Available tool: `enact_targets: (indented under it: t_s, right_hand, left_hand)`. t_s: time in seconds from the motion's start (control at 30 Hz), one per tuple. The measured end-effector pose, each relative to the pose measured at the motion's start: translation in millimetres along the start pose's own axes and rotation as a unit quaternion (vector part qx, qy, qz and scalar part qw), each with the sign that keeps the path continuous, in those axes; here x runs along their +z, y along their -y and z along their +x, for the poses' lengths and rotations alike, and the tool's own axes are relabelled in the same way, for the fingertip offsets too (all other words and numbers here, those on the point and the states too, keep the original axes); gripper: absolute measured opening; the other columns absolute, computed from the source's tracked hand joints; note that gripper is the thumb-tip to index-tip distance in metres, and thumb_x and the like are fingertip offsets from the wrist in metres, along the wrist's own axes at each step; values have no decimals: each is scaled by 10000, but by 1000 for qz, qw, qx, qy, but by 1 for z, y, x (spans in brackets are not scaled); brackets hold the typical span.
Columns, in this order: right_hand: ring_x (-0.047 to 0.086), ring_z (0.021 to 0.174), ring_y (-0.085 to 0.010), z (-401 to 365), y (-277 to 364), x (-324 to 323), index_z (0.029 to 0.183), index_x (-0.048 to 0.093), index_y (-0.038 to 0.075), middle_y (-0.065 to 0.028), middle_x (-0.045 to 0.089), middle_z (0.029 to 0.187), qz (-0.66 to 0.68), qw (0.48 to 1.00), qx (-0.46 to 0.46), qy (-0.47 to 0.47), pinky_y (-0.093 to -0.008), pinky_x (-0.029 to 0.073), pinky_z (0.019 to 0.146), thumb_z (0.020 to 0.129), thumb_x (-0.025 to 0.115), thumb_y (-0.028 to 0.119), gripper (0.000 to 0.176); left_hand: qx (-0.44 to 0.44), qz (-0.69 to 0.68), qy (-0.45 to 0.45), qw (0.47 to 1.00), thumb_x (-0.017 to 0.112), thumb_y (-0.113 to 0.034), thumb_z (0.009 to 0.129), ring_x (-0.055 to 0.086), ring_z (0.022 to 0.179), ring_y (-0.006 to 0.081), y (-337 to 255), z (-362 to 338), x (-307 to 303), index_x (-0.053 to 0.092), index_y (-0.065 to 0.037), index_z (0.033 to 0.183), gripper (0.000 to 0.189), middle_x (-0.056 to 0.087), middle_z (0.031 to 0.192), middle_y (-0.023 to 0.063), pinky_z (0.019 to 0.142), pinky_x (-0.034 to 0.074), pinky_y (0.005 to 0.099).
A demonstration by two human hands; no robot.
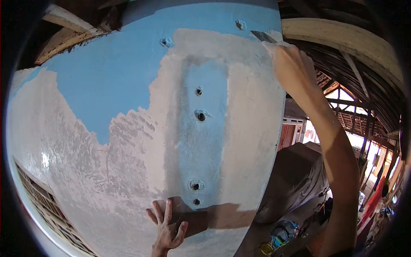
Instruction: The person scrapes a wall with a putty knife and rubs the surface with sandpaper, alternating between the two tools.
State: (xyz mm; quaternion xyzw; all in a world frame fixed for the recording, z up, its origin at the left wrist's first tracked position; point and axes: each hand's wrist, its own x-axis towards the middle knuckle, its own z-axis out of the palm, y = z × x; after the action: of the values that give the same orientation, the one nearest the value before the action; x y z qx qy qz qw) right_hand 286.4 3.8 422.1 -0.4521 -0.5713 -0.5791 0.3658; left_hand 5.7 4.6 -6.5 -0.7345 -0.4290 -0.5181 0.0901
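A scraper [263,37] with a dark, flat blade lies against the upper right of the wall, and my right hand [291,64] is closed round its handle. My left hand [168,229] rests on the lower wall with its fingers spread, holding nothing. The wall [252,128] is blue with large patches of pale coating. A blue vertical strip [205,145] runs down its middle, with several dark holes in it. Two more chipped spots show near the top, one [240,25] just left of the blade and the other [166,42] further left.
A slatted opening [51,205] is at the lower left. Right of the wall's edge stands a large covered object [295,175], with a clear plastic container [282,233] below it. Wooden roof beams [359,73] and hanging red cloth [376,197] are on the right.
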Motion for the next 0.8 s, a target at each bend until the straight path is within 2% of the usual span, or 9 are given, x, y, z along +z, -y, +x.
enact_targets:
  t_s: [0.03, 0.13, 0.23, 0.33, 0.43, 0.53, 0.63, 0.73, 0.8]
  right_hand:
    - [669, 854, -402, -2, -1, -1, 1204, 635, 99, -234, 670, 985, -3, 1000, 8, 19, -479, 555, 739, 910, 490, 75, 328]
    - [689, 868, -370, -14, 0, -1, 1136, 644, 52, -216, 687, 934, -7, 999, -20, -26, -471, 565, 725, 903, 515, 79, 268]
    - [666, 856, -413, 0, -1, -10, 1204, 633, 118, -233, 672, 965, -12, 1000, 3, 17, -478, 559, 729, 927, 466, 90, 325]
    - [663, 857, -417, 3, -5, -6, 1179, 639, 112, -230, 671, 971, -35, 998, 19, 56, -490, 553, 736, 920, 450, 74, 323]
    - [686, 876, -389, -9, -2, -3, 1011, 666, -12, -237, 681, 934, 1, 999, -35, -38, -475, 566, 731, 869, 531, 28, 200]
    - [688, 873, -392, 16, -10, 5, 942, 664, -47, -241, 679, 933, -43, 998, -17, -33, -476, 567, 734, 860, 533, 22, 169]
    - [687, 880, -394, 14, -3, -7, 941, 660, -53, -236, 681, 937, -48, 998, 23, 39, -478, 566, 737, 849, 536, 15, 169]
    - [688, 878, -393, -1, -1, 0, 955, 664, -35, -235, 682, 938, -4, 1000, -4, -15, -476, 566, 735, 846, 533, 18, 179]
    - [687, 895, -385, 22, -10, 6, 975, 668, -13, -239, 681, 939, -26, 999, 1, -21, -474, 564, 747, 847, 534, 21, 188]
  left_hand:
    - [-2, 3, 12, 1000, 552, -326, 913, -124, 1421, 521, 0, 0, -2, 766, -66, 832, 347, 130, 1603, 144, 1038, -190, 666]
    - [-3, 4, 15, 1000, 552, -332, 912, -124, 1421, 521, 1, -1, -4, 763, -59, 827, 355, 134, 1602, 144, 1036, -187, 672]
    - [-3, -7, 2, 1000, 555, -330, 910, -125, 1422, 519, -1, 0, -1, 761, -49, 818, 361, 144, 1599, 147, 1034, -186, 676]
    - [-3, -15, 13, 1000, 559, -324, 909, -126, 1421, 519, 0, -2, -2, 760, -41, 814, 360, 156, 1596, 151, 1034, -186, 676]
    - [7, -6, 10, 1000, 540, -288, 931, -132, 1425, 510, 0, -1, -5, 725, -27, 721, 383, 137, 1594, 181, 1049, -190, 650]
    - [23, 3, -3, 1000, 528, -268, 943, -135, 1427, 504, -1, 1, -2, 703, -18, 664, 413, 126, 1593, 197, 1057, -187, 640]
    - [15, 1, 10, 1000, 533, -264, 940, -134, 1427, 506, -2, -1, -4, 695, -7, 654, 418, 131, 1591, 201, 1056, -183, 645]
    - [12, -9, 8, 1000, 544, -259, 934, -133, 1427, 506, -1, -2, -6, 685, 10, 644, 420, 140, 1589, 202, 1054, -182, 649]
    - [16, -13, -4, 1000, 552, -257, 929, -133, 1427, 506, -2, 1, -2, 681, 19, 639, 421, 145, 1588, 203, 1053, -182, 650]
